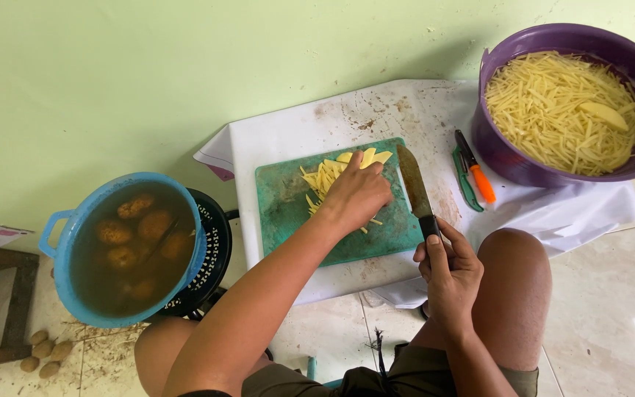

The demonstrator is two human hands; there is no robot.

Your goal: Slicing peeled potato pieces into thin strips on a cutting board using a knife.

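- My left hand (356, 192) presses flat on the potato strips (332, 176), which lie at the 12 o'clock end of the green cutting board (288, 213); its grip is closed loosely over the pile.
- My right hand (446, 265) has a full grip on the handle of the knife (414, 190), with the blade lying at 3 o'clock of the strips, just beside my left knuckles.
- To cut well, I judge the fingertips should curl back and the blade stay upright, on the white-covered surface (413, 110).
- The purple basin (567, 110) of cut strips sits at 2 o'clock.
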